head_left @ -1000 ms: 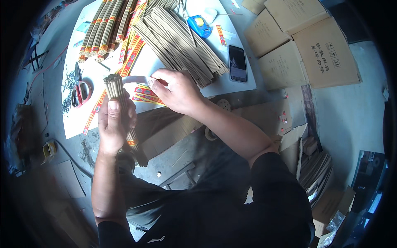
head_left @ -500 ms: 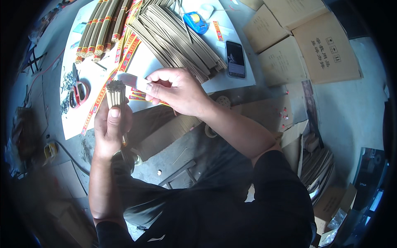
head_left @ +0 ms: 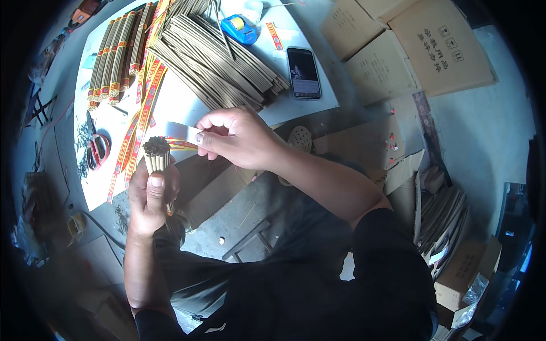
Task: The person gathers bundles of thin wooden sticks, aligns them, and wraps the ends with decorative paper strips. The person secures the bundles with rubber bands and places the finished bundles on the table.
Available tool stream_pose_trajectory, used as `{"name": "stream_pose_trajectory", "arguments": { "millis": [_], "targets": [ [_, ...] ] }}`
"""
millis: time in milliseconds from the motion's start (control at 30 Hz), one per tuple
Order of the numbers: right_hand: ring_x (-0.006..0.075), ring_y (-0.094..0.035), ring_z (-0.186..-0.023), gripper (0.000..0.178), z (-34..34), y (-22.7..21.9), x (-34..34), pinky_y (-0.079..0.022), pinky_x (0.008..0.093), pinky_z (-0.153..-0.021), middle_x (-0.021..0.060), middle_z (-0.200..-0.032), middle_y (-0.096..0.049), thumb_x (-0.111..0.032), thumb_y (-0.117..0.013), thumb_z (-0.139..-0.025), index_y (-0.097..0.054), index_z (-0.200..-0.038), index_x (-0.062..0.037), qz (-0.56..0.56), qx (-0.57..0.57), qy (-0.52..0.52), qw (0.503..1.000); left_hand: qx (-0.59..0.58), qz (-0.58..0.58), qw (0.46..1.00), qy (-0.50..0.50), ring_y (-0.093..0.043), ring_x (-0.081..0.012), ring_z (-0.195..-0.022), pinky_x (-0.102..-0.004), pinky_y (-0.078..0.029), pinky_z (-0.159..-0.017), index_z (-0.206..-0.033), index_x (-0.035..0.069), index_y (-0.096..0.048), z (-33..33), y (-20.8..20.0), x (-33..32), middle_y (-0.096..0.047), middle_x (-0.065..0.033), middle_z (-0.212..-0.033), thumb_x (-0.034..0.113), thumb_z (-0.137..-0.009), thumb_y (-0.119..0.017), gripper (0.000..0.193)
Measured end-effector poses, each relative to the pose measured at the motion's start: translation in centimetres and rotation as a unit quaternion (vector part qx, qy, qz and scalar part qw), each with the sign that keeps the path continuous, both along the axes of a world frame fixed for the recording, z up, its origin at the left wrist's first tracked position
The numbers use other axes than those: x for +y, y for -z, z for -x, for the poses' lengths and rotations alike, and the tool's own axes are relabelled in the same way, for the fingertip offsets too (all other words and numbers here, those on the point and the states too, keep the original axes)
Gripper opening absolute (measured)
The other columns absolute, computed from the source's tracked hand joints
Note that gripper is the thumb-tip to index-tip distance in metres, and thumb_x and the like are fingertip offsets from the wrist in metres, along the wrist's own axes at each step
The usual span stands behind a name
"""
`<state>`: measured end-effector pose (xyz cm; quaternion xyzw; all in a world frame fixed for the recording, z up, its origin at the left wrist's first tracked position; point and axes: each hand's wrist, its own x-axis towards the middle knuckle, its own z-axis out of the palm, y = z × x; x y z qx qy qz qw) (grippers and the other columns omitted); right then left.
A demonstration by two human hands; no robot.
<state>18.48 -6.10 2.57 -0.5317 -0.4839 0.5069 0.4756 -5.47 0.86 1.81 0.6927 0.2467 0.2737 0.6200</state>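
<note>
My left hand (head_left: 147,196) is wrapped round a bundle of thin tan incense sticks (head_left: 156,162), thumb along its near side. The bundle stands roughly upright, its dark, uneven top ends showing above the fist. Between the thumb and fingertips of my right hand (head_left: 242,139) is a pale paper strip (head_left: 183,132). Its free end reaches left, just above and beside the bundle's top; whether it touches cannot be made out. Behind the hands, red and yellow patterned paper bands (head_left: 143,105) lie across the white table (head_left: 187,94).
A large pile of loose sticks (head_left: 219,59) covers the table's middle. Banded bundles (head_left: 116,57) lie at the far left, above scissors (head_left: 98,149). A blue tape dispenser (head_left: 239,29) and a phone (head_left: 303,74) lie to the right. Cardboard boxes (head_left: 438,51) stand beyond.
The whole view has shifted, so the table's things appear farther left and higher. Both hands appear slightly lower, still gripping the bundle and the strip.
</note>
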Motion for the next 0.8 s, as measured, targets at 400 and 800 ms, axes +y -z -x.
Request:
{"name": "stream_pose_trajectory", "arguments": {
  "millis": [400, 800],
  "targets": [
    [0.0073, -0.068, -0.073, 0.016, -2.8, -0.2, -3.7, -0.054, 0.0223, -0.068, 0.0070, -0.083, -0.074, -0.009, -0.064, -0.101, -0.070, -0.106, 0.0055, 0.010, 0.005, 0.030, 0.999, 0.048, -0.019, 0.996, 0.076, -0.046, -0.0052, -0.058, -0.0220, -0.036, -0.050, -0.133, -0.002, -0.052, -2.8, -0.6, -0.5, -0.055, 0.0002, -0.077, 0.061, -0.103, -0.050, 0.070],
    [0.0061, -0.067, -0.070, 0.016, -3.6, -0.7, -4.6, -0.054, 0.0223, -0.063, 0.0054, -0.079, -0.073, -0.010, -0.066, -0.101, -0.072, -0.104, 0.0047, -0.016, -0.017, 0.008, 1.000, 0.066, -0.041, 0.992, 0.099, -0.046, -0.0058, -0.061, -0.0224, -0.037, -0.054, -0.144, -0.003, -0.045, -4.0, -1.1, -0.9, -0.056, -0.0002, -0.078, 0.060, -0.103, -0.052, 0.075]
  ]
}}
